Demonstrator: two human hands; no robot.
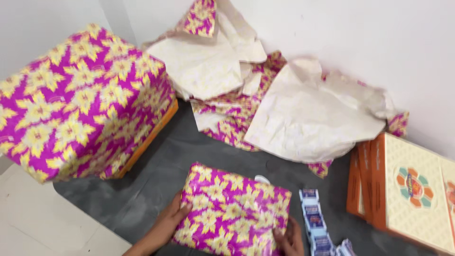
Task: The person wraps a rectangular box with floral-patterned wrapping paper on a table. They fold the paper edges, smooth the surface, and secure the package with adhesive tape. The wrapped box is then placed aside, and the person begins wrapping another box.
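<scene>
A flat box wrapped in magenta paper with yellow flowers [232,213] lies on the dark grey floor in front of me. My left hand [166,225] rests against its left edge, fingers on the paper. At the box's lower right corner, my right hand [289,239] presses on the wrapping. Both hands hold the wrapped box between them.
A tall stack of boxes wrapped in the same paper [80,102] stands at the left. Crumpled sheets of wrapping paper [284,114] lie against the white wall. Cream and orange boxes [407,189] stand at the right. A strip of small blue packets [315,225] lies beside the box.
</scene>
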